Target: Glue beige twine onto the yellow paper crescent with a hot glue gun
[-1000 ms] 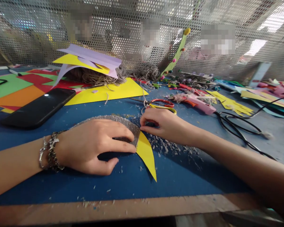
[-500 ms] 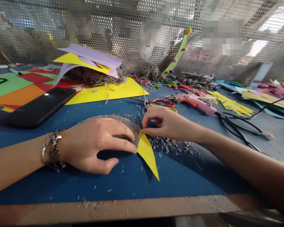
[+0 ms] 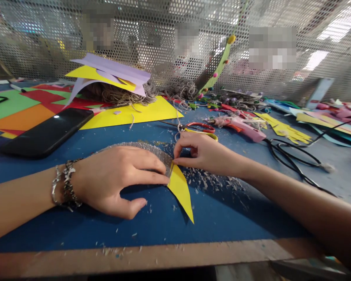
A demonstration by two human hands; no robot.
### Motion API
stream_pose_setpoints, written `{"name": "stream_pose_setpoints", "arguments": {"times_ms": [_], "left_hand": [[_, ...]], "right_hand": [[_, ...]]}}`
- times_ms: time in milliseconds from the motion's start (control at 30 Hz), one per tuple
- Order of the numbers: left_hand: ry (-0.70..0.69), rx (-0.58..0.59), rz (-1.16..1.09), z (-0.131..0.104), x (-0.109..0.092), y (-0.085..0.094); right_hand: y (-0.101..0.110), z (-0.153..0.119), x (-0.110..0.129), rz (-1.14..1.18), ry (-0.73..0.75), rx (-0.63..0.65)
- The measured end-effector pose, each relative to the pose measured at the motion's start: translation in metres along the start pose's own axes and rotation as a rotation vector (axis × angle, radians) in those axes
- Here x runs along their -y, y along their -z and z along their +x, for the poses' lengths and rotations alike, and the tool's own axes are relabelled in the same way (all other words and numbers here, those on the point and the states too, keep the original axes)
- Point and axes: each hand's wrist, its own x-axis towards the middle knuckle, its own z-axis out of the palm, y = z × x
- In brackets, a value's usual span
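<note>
My left hand (image 3: pixel 121 175) lies over a curved grey piece (image 3: pixel 155 150) that looks covered in rows of yarn. Its fingers are spread, with the index fingertip at the seam where grey meets yellow. Most of the grey piece is hidden under the palm. A pointed yellow paper piece (image 3: pixel 182 191) sticks out from its right end, the tip toward the table's front edge. My right hand (image 3: pixel 203 154) pinches the upper corner of this yellow paper between thumb and index finger. Behind that hand lie scissors (image 3: pixel 201 125) with red and yellow handles, partly covered.
A black phone (image 3: pixel 48 132) lies at left beside coloured paper sheets. Behind are a yellow sheet (image 3: pixel 152 111) and a yarn bundle (image 3: pixel 105 91). At right, a pink glue gun (image 3: pixel 248 128) trails a black cord (image 3: pixel 292 156). Fibre scraps litter the blue tabletop (image 3: pixel 84 230).
The yellow paper's tip and my right hand sit very slightly farther left in the picture, as the whole view has shifted a little. Both hands keep the same hold.
</note>
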Motion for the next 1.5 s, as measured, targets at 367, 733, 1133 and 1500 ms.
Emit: {"name": "stream_pose_setpoints", "arguments": {"times_ms": [367, 733, 1133, 1500], "left_hand": [[-0.055, 0.014, 0.048, 0.002, 0.002, 0.002], [-0.074, 0.029, 0.077, 0.001, 0.001, 0.002], [-0.082, 0.014, 0.064, 0.0, 0.002, 0.001], [-0.069, -0.018, 0.066, 0.002, 0.002, 0.001]], "right_hand": [[-0.003, 0.0, 0.002, -0.044, -0.001, -0.04], [-0.007, 0.0, -0.001, -0.102, 0.063, -0.078], [-0.01, 0.003, -0.006, -0.213, 0.116, -0.09], [-0.01, 0.002, 0.0, -0.277, 0.033, -0.09]]}}
